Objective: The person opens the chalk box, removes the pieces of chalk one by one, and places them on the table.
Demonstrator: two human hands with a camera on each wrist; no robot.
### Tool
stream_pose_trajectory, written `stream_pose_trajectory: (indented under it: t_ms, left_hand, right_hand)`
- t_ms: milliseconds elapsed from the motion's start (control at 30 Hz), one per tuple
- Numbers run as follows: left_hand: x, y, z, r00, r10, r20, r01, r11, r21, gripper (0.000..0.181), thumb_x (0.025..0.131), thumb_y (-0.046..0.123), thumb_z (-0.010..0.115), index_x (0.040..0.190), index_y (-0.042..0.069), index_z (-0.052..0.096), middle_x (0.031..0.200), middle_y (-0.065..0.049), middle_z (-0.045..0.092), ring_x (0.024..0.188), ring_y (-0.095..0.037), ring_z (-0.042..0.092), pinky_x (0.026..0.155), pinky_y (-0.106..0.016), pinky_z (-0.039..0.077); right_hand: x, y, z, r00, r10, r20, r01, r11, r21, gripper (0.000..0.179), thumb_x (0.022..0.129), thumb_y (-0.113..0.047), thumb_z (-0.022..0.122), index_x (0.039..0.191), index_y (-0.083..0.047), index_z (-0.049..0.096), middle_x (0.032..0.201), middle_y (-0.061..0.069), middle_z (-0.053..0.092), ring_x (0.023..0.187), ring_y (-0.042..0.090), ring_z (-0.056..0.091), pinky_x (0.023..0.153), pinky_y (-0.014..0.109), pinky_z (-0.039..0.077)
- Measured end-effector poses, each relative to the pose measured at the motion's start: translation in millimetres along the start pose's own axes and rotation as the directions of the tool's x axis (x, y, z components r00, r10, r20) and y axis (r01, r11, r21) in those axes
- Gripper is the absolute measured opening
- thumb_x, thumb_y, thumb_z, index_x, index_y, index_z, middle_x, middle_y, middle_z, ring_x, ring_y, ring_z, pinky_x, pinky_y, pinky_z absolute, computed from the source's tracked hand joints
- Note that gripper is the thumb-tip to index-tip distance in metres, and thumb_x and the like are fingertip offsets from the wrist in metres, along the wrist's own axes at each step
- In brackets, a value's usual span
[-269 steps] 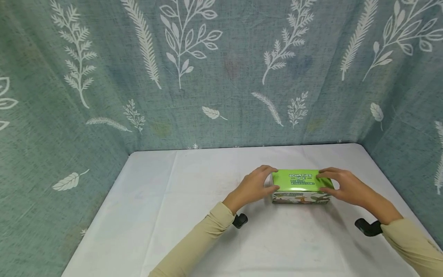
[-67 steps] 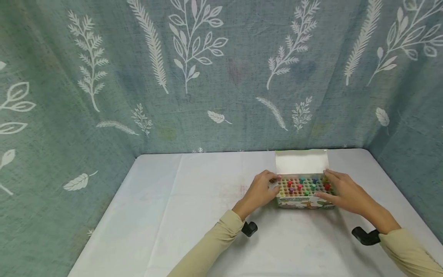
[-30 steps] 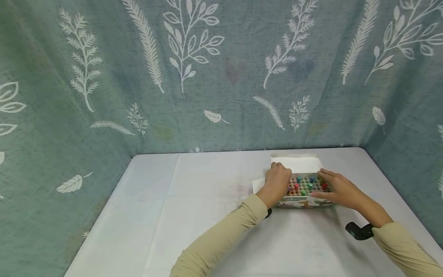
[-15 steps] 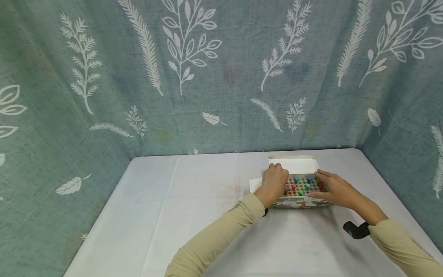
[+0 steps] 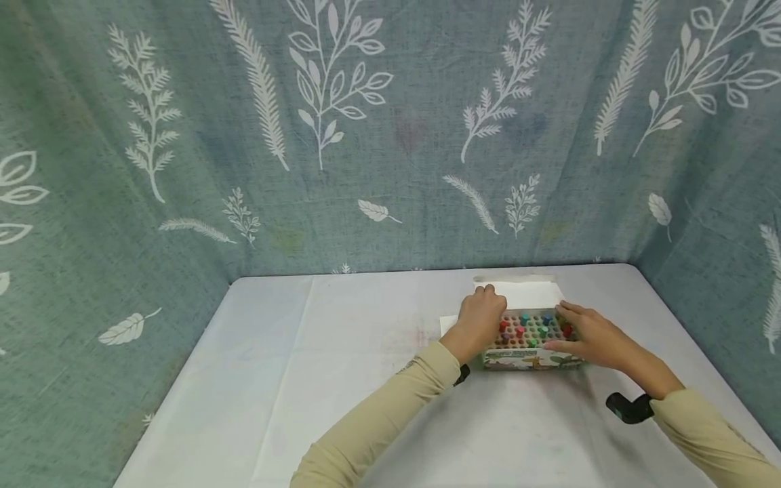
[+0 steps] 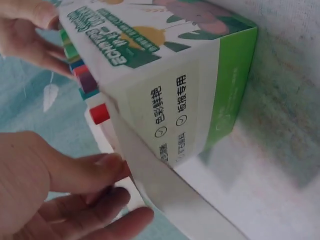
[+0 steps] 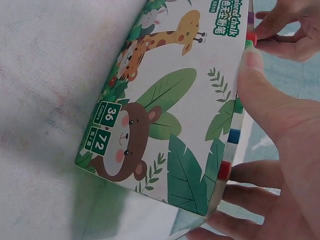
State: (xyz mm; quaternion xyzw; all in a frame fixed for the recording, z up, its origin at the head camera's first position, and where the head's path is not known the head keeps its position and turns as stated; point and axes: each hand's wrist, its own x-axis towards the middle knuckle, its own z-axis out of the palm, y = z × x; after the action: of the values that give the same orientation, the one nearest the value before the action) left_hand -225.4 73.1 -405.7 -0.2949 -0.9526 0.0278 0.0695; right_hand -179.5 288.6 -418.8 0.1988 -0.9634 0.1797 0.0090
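A box of colored chalk [image 5: 537, 360] stands on the table, its open top showing rows of holes with several chalk sticks [image 5: 544, 332] poking up. My left hand [image 5: 480, 322] is over the box's left end. In the left wrist view its thumb and forefinger pinch a reddish chalk stick [image 6: 124, 171] at the rim, mostly hidden by the fingers. Beside it a red chalk stick [image 6: 100, 114] juts out. My right hand [image 5: 594, 335] holds the box's right end, thumb on the front top edge and fingers toward the back corner.
The white lid [image 5: 527, 294] is folded back behind the box, and a white side flap [image 5: 447, 323] lies out to the left. The white-covered table [image 5: 342, 352] extends to the left and front. A leaf-patterned curtain [image 5: 415, 135] rises around its back and sides.
The green lid has been opened and folded back, uncovering the chalk. My left hand has moved from the box's left side to above its top. Lately both hands have barely moved.
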Motion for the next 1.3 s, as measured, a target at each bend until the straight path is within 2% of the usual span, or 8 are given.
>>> stream_pose_trajectory:
  t_ms: [167, 433, 567, 667, 833, 967, 1133, 1300]
  left_hand:
    - [-0.2, -12.7, 0.4, 1.0, 0.03, 0.008, -0.028, 0.986, -0.167, 0.008, 0.086, 0.009, 0.07, 0.094, 0.011, 0.07, 0.091, -0.003, 0.059, 0.076, -0.013, 0.059, 0.055, -0.019, 0.048]
    - [-2.0, -29.4, 4.0, 0.997, 0.072, -0.032, -0.078, 0.922, -0.379, 0.019, 0.085, -0.009, 0.061, 0.082, 0.005, 0.072, 0.083, -0.003, 0.063, 0.064, -0.008, 0.045, 0.052, -0.019, 0.033]
    - [-2.0, -33.3, 1.4, 0.996, 0.088, -0.035, -0.095, 0.911, -0.402, 0.017, 0.082, -0.008, 0.066, 0.089, 0.005, 0.074, 0.091, -0.004, 0.066, 0.071, -0.007, 0.053, 0.055, -0.016, 0.037]
    - [-1.5, -35.0, -0.3, 0.994, 0.101, -0.047, -0.112, 0.915, -0.388, 0.018, 0.083, -0.007, 0.065, 0.091, 0.006, 0.074, 0.092, -0.003, 0.065, 0.077, -0.008, 0.055, 0.058, -0.016, 0.038]
    - [0.8, -37.7, -5.5, 0.987, 0.127, -0.098, -0.156, 0.903, -0.401, 0.02, 0.089, -0.005, 0.058, 0.089, 0.008, 0.074, 0.086, -0.001, 0.06, 0.074, -0.007, 0.048, 0.058, -0.016, 0.033]
    - [-0.3, -40.7, -11.5, 0.986, 0.135, -0.1, -0.166, 0.864, -0.475, 0.017, 0.089, -0.004, 0.059, 0.087, 0.006, 0.072, 0.082, -0.001, 0.055, 0.07, -0.007, 0.041, 0.058, -0.015, 0.029]
    - [-4.1, -48.9, -12.6, 0.991, 0.109, -0.084, -0.137, 0.807, -0.574, 0.013, 0.087, 0.002, 0.066, 0.097, 0.004, 0.074, 0.089, -0.002, 0.06, 0.08, -0.007, 0.057, 0.064, -0.011, 0.044]
    - [-6.1, -57.4, -7.9, 0.994, 0.073, -0.078, -0.107, 0.751, -0.652, 0.014, 0.088, -0.002, 0.064, 0.098, 0.0, 0.073, 0.091, -0.004, 0.064, 0.068, 0.0, 0.06, 0.065, -0.012, 0.047]
  right_hand:
    - [0.0, 0, -1, 1.0, 0.017, 0.013, -0.017, 1.0, -0.004, 0.089, 0.08, -0.049, 0.07, 0.13, 0.019, 0.042, 0.134, 0.041, 0.036, 0.115, 0.055, 0.043, 0.087, 0.061, 0.043]
    - [-2.0, -2, -2, 1.0, 0.022, 0.022, -0.022, 1.0, 0.019, 0.089, 0.081, -0.049, 0.07, 0.131, 0.019, 0.041, 0.135, 0.041, 0.034, 0.117, 0.056, 0.041, 0.087, 0.062, 0.042]
    - [-1.5, -1, -1, 0.999, 0.028, 0.02, -0.028, 0.999, 0.019, 0.089, 0.081, -0.049, 0.07, 0.132, 0.018, 0.041, 0.136, 0.041, 0.033, 0.118, 0.056, 0.04, 0.088, 0.062, 0.041]
    - [-1.1, 0, 0, 0.999, 0.029, 0.024, -0.03, 0.999, 0.02, 0.09, 0.081, -0.05, 0.069, 0.133, 0.018, 0.04, 0.137, 0.04, 0.033, 0.117, 0.056, 0.04, 0.087, 0.063, 0.041]
    - [-2.5, 0, -3, 0.999, 0.026, 0.024, -0.027, 1.0, 0.012, 0.088, 0.082, -0.049, 0.069, 0.132, 0.018, 0.04, 0.137, 0.041, 0.033, 0.117, 0.056, 0.04, 0.087, 0.063, 0.041]
    - [-4.2, 0, -6, 0.999, 0.03, 0.029, -0.03, 0.999, 0.009, 0.088, 0.082, -0.048, 0.069, 0.132, 0.018, 0.04, 0.136, 0.041, 0.033, 0.117, 0.057, 0.04, 0.087, 0.063, 0.041]
    - [-4.8, -1, -6, 0.999, 0.039, 0.034, -0.04, 0.999, 0.02, 0.088, 0.082, -0.047, 0.069, 0.133, 0.018, 0.039, 0.137, 0.041, 0.032, 0.117, 0.057, 0.039, 0.087, 0.064, 0.04]
    - [-2.7, -3, -1, 0.998, 0.046, 0.038, -0.047, 0.998, 0.041, 0.088, 0.082, -0.047, 0.069, 0.134, 0.017, 0.039, 0.137, 0.041, 0.032, 0.118, 0.057, 0.038, 0.088, 0.065, 0.039]
